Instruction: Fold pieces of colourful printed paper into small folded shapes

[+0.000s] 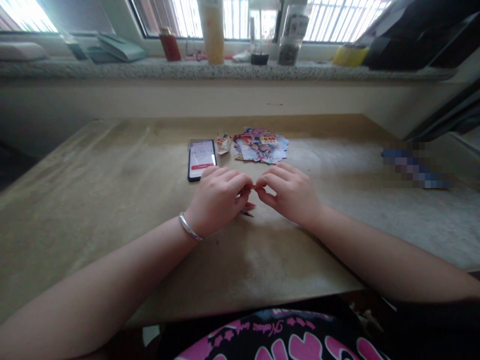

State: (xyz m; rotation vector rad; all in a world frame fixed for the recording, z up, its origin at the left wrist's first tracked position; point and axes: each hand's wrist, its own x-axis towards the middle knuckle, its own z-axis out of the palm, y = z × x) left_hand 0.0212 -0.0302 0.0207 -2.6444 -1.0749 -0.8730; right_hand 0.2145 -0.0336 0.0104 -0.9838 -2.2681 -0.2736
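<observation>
Both hands are right out in the middle here, nearly touching over the surface [123, 185]! The left hand [221, 197], silver bracelet [190, 228] at the wrist, has its fingers closed on a small paper piece [245, 190], most of it hidden by the knuckles. Opposite, the right hand [292, 192] has thumb and forefinger pinched together at the piece's reddish tip, a loop of space behind them. One side seems to steady, the other to work the end: a fine, two-sided grip that suits something so little and thin. Pointed coloured edges [247, 209] peek out below the left fingers; whether they belong to the same piece, I can't tell.

Just beyond the knuckles, the phone [202, 161] lies face up with its screen lit, presumably where a glance can catch it. Right beside it sits a crumpled-looking folded paper [224, 144], then a fanned stack of printed sheets [261, 146], all probably there for easy reach.

The surface is tan and softly shiny, pushed up to a pale wall. Off to the right, a blue strip [416, 170] is blurred out. Above, daylight pours through barred windows onto a speckled sill [150, 70] carrying a red bottle [171, 46], tall containers [214, 35] and something yellow [350, 55].
</observation>
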